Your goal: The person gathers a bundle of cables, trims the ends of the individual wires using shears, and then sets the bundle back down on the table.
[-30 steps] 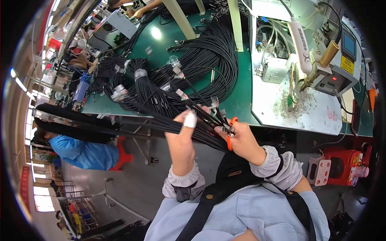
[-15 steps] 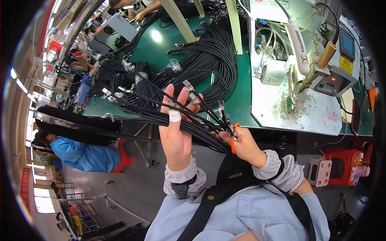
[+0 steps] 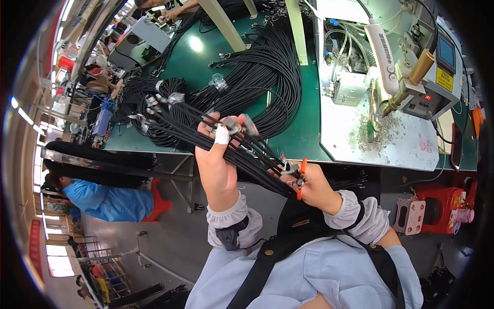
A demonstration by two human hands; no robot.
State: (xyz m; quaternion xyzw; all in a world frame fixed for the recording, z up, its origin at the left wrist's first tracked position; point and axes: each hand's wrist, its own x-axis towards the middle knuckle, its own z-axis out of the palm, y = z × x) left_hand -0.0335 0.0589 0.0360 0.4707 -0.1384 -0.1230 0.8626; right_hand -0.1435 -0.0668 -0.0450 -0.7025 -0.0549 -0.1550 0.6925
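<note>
My left hand (image 3: 218,167), its thumb wrapped in white tape, is closed around a bundle of black cables (image 3: 198,138). Fingers and thumb curl over the bundle, with metal connectors (image 3: 242,126) at the fingertips. To its right, my right hand (image 3: 317,186) grips a small tool with orange handles (image 3: 303,165) and a metal pivot, apparently snips. Its blades are hard to make out. More metal cable ends (image 3: 289,167) lie against the right fingers, and the bundle runs down past them.
Coiled black cables (image 3: 278,87) cover much of the green table (image 3: 309,123). At right stands a machine (image 3: 422,98) on a white plate strewn with metal bits. A red stool (image 3: 437,203) is lower right. One person in blue (image 3: 110,198) sits at left; another works across the table.
My left fingers have curled in from a more spread pose and moved slightly down over the cables. The connectors have shifted with them. The orange-handled tool has turned a little in my right hand.
</note>
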